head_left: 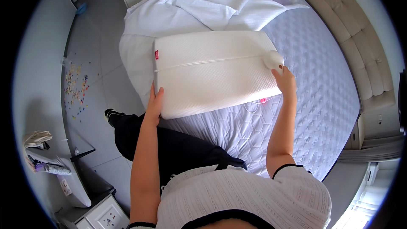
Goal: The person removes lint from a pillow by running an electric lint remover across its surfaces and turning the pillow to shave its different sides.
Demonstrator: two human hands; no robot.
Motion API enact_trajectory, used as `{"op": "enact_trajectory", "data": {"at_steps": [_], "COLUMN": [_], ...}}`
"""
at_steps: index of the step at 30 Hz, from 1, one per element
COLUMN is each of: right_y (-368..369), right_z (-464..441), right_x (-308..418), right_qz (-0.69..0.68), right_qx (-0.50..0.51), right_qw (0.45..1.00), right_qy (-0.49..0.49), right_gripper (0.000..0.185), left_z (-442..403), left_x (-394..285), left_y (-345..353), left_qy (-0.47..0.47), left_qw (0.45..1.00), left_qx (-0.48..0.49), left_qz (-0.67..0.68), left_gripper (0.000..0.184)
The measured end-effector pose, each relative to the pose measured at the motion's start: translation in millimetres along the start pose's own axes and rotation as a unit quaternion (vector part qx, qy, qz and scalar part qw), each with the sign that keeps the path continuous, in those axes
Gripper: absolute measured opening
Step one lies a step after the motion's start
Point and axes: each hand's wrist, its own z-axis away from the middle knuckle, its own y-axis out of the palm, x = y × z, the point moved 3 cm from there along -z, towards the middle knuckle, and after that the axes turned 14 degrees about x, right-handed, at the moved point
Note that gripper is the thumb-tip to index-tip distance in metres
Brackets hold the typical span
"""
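Observation:
A white foam pillow (212,76) with a red label on its left edge lies across the bed in front of me. My left hand (155,104) grips its near left edge, thumb and fingers resting against the corner. At the right end of the pillow, my right hand (286,82) is closed around a white, rounded handheld device (272,59), which sits against the pillow's top surface. The underside of that device is hidden. A small pink item (263,100) and a thin white cord (252,109) lie just below the pillow's near edge.
The bed has a quilted pale cover (322,85), with a rumpled white sheet (190,10) bunched at the far side. A padded beige headboard (352,29) stands at right. Small colourful pieces (76,85) litter the grey floor at left, near a white cabinet (106,216).

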Motion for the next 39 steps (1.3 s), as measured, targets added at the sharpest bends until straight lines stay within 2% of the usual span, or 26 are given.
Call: {"op": "enact_trajectory", "data": {"at_steps": [2, 5, 8, 10, 11, 12, 14, 16, 18, 22, 24, 28, 30, 35, 37, 39], "right_y": [-2, 11, 36, 53, 60, 66, 75, 76, 71, 54, 46, 28, 19, 32, 44, 61], "right_z": [6, 10, 20, 34, 40, 49, 62, 71, 69, 53, 45, 38, 38, 45, 49, 54], "right_x": [1, 25, 69, 106, 123, 138, 158, 170, 171, 137, 111, 66, 51, 56, 79, 107], "right_qz": [-0.010, -0.003, -0.055, -0.059, -0.063, -0.065, -0.067, -0.075, -0.059, -0.079, -0.065, -0.045, -0.035, -0.047, -0.049, -0.060], "right_qx": [0.012, 0.006, 0.026, 0.055, 0.063, 0.090, 0.124, 0.123, 0.145, 0.118, 0.067, 0.024, 0.036, 0.003, 0.039, 0.057], "right_qw": [0.999, 1.000, 0.991, 0.983, 0.980, 0.973, 0.964, 0.954, 0.957, 0.965, 0.974, 0.986, 0.997, 0.994, 0.986, 0.973], "right_qy": [0.033, -0.020, -0.123, -0.167, -0.176, -0.201, -0.226, -0.262, -0.246, -0.219, -0.207, -0.159, -0.055, -0.094, -0.157, -0.215], "right_gripper": [0.052, 0.051, 0.049, 0.048, 0.048, 0.048, 0.048, 0.047, 0.048, 0.048, 0.050, 0.053, 0.053, 0.050, 0.048, 0.046], "left_z": [-1, -7, -12, -15, -9, -5, -2, 3, 8, 11, 8, 0, -2, 3, 2, 4], "left_x": [2, 13, 24, 25, 21, 15, 7, 0, -8, -11, 0, 14, 17, 11, 10, 6], "left_y": [-1, -9, -15, -13, -11, -9, -2, 2, 7, 7, 1, -7, -8, -5, -3, 1], "left_qy": [-0.001, 0.026, 0.005, 0.036, -0.025, -0.027, 0.015, 0.010, -0.023, -0.070, -0.164, -0.155, -0.140, -0.138, -0.088, -0.096], "left_qw": [1.000, 1.000, 1.000, 0.998, 0.999, 0.999, 0.999, 0.999, 0.999, 0.995, 0.979, 0.983, 0.987, 0.985, 0.990, 0.989], "left_qx": [0.003, 0.013, 0.009, 0.050, 0.029, 0.018, 0.034, 0.035, 0.032, 0.039, 0.090, 0.086, 0.077, 0.085, 0.094, 0.088], "left_qz": [-0.002, -0.010, -0.012, 0.006, 0.013, 0.013, 0.003, 0.002, 0.006, 0.054, 0.079, 0.042, 0.032, 0.054, 0.055, 0.068], "left_gripper": [0.076, 0.079, 0.073, 0.084, 0.077, 0.077, 0.088, 0.090, 0.093, 0.094, 0.092, 0.094, 0.095, 0.093, 0.091, 0.090]}}
